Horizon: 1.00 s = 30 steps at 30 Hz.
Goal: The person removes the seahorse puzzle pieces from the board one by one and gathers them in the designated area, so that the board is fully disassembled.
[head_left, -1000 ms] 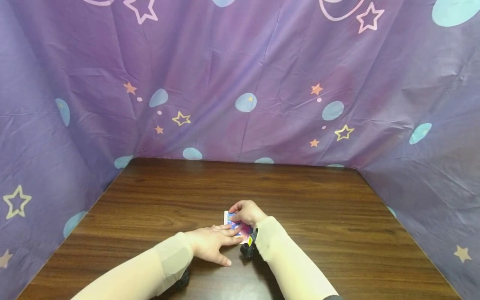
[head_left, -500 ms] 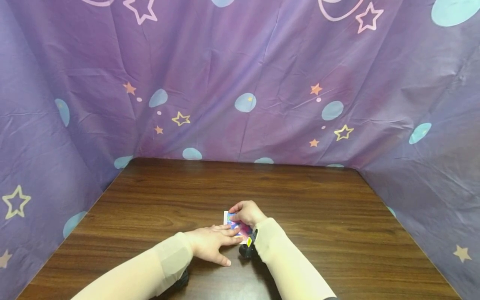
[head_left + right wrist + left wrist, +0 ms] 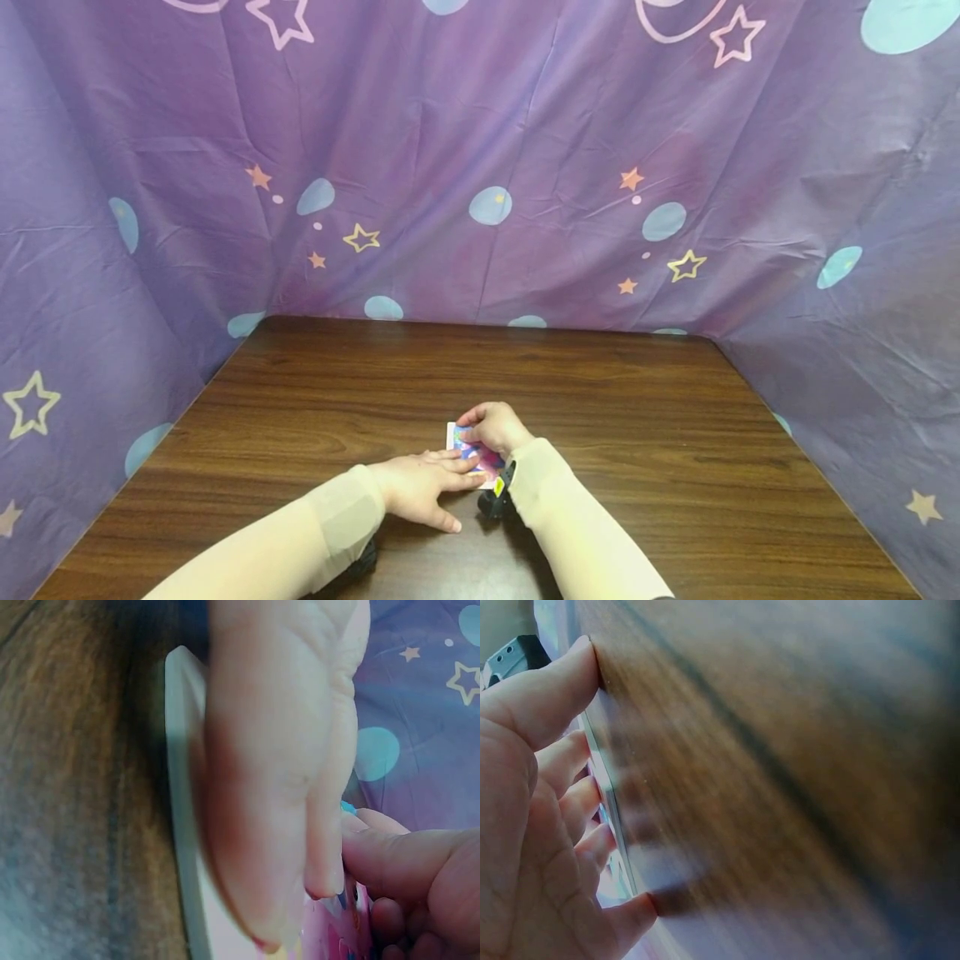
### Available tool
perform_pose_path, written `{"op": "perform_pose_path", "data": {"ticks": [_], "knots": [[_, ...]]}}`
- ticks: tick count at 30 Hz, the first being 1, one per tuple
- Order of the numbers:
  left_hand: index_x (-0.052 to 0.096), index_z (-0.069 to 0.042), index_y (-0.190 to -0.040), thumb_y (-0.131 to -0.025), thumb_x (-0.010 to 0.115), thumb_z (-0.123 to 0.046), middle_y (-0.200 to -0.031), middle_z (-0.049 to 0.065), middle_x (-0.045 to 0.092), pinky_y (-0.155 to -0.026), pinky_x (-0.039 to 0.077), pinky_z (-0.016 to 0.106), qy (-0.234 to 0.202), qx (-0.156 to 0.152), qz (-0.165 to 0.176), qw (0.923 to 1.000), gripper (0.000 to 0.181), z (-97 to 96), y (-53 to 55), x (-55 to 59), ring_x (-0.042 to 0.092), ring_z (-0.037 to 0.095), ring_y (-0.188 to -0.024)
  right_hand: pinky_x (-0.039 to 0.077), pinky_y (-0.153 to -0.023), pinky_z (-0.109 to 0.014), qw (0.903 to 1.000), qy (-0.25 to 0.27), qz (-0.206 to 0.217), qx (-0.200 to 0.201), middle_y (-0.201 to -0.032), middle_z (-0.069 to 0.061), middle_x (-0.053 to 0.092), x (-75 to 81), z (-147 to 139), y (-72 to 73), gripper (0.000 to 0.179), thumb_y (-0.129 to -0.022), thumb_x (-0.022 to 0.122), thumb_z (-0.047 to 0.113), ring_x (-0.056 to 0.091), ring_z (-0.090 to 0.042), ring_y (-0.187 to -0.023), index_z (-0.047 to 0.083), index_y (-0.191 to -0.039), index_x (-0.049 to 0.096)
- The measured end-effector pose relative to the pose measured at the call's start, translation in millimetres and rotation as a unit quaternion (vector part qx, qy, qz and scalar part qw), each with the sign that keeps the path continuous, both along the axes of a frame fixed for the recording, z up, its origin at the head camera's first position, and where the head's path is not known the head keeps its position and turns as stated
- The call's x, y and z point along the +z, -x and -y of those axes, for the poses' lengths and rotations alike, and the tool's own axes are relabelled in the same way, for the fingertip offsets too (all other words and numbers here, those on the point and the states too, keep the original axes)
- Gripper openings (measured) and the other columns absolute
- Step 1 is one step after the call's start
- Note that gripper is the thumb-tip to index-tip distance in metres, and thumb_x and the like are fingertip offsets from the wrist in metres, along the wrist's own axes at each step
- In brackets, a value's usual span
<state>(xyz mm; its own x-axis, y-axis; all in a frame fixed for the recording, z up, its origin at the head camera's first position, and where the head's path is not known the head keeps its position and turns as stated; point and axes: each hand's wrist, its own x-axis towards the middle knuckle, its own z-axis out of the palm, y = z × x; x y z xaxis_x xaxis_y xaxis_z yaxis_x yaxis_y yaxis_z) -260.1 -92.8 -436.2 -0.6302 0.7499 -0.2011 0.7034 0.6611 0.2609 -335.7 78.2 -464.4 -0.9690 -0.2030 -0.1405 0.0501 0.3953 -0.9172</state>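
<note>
A small flat picture board (image 3: 451,435) with a white border and a pink and blue print lies on the table under both hands. My left hand (image 3: 420,487) rests spread out, its fingertips on the board's near left part and its thumb on the wood. In the left wrist view those fingers (image 3: 581,802) lie along the board's thin edge. My right hand (image 3: 498,427) bends over the far side, thumb and forefinger close together. In the right wrist view a bit of a small blue piece (image 3: 346,807) shows at the thumb tip; I cannot tell its kind.
The brown wooden table (image 3: 637,433) runs back to a purple cloth backdrop (image 3: 420,142) with stars and dots, which also hangs at both sides. A black wrist camera (image 3: 491,502) hangs under the right wrist, close to the left fingertips.
</note>
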Motion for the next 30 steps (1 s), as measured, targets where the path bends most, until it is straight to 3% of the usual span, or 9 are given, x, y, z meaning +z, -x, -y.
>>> {"op": "perform_pose_path", "data": {"ticks": [30], "knots": [[0.038,-0.027,-0.148,-0.085,0.063,-0.053,-0.157,-0.001,0.026,-0.115,0.023,0.048,0.003,-0.001,0.006,1.0,0.073,0.3,1.5,0.4,0.02,0.021,-0.145,0.053,-0.057,-0.022,0.9991,-0.027,-0.023,0.025,-0.079,-0.005,0.061,-0.2,-1.5,1.2,0.019,-0.076,0.073,-0.006,0.058,-0.012,-0.067,-0.003,-0.095,0.069]]}}
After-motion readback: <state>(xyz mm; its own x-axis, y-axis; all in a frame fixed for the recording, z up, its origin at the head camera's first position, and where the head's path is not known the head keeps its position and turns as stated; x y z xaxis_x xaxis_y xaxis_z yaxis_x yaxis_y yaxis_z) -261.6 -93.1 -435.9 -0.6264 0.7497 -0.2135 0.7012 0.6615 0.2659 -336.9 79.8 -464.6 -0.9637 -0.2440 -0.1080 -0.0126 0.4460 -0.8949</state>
